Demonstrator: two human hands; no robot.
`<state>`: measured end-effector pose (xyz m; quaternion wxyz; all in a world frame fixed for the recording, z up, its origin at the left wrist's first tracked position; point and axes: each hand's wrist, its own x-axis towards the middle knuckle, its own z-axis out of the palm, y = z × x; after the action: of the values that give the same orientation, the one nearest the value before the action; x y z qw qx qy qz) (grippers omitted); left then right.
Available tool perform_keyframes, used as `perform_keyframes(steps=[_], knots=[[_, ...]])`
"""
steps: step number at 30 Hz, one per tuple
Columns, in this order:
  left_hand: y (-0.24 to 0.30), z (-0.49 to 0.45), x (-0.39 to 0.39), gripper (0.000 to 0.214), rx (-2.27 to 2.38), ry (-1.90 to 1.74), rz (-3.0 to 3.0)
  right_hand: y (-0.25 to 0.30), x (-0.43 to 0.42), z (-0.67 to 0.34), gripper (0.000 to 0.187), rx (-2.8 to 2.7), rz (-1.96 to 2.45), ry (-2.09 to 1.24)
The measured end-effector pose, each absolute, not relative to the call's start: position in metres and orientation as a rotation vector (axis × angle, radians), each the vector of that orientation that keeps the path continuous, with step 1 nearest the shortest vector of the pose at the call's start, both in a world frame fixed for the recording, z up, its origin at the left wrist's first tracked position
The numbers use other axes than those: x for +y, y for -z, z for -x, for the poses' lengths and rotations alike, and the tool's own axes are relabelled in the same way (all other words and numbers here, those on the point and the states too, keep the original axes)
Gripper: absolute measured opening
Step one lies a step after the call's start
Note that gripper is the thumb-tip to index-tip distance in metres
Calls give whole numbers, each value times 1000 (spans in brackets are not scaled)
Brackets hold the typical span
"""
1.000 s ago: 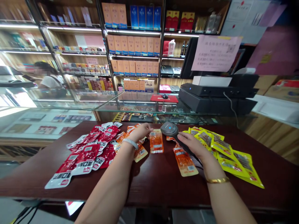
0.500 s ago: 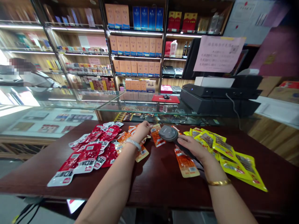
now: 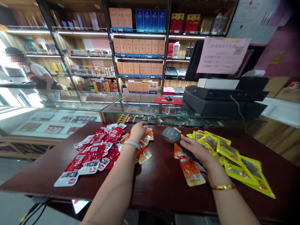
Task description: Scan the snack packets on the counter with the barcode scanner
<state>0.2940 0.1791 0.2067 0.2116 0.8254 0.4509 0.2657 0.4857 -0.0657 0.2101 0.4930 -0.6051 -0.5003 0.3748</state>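
Note:
My left hand (image 3: 137,132), with a pale bangle at the wrist, is over a pile of orange snack packets (image 3: 145,154). Its fingers are curled near the far end of the pile; what they pinch, if anything, is hidden. My right hand (image 3: 194,149) is closed around the handle of a dark grey barcode scanner (image 3: 171,135), whose head shows a small blue light. Under and beside that hand lie more orange packets (image 3: 191,168). Red and white snack packets (image 3: 93,153) are heaped left of my left arm. Yellow snack packets (image 3: 236,165) spread out on the right.
The dark wooden table (image 3: 154,187) meets a glass display counter (image 3: 131,107) at its far edge. On the counter are a mouse (image 3: 168,98) on a red mat and a black till machine (image 3: 225,103). Boxed goods fill the shelves behind. A person (image 3: 38,75) stands at far left.
My left hand has drawn slightly left and away from the scanner. The orange packet that lay between hand and scanner is gone from there. The view has shifted a little.

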Motion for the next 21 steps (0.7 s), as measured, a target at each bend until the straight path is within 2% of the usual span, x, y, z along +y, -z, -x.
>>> perform_keyframes(steps=[3,7,13,21], knots=[[-211,-275,186,42,1526,-430,-2424,-210,-65,-485,50,-1235,1462,-895],[-211,-270,181,59,1605,-177,-2500,-209,-63,-485,50,-1246,1476,-857],[-211,-276,174,71,1772,-330,-2481,-202,-59,-485,48,-1291,1524,-781],[-228,-276,173,61,1596,-560,-2338,-200,-59,-485,49,-1267,1511,-773]])
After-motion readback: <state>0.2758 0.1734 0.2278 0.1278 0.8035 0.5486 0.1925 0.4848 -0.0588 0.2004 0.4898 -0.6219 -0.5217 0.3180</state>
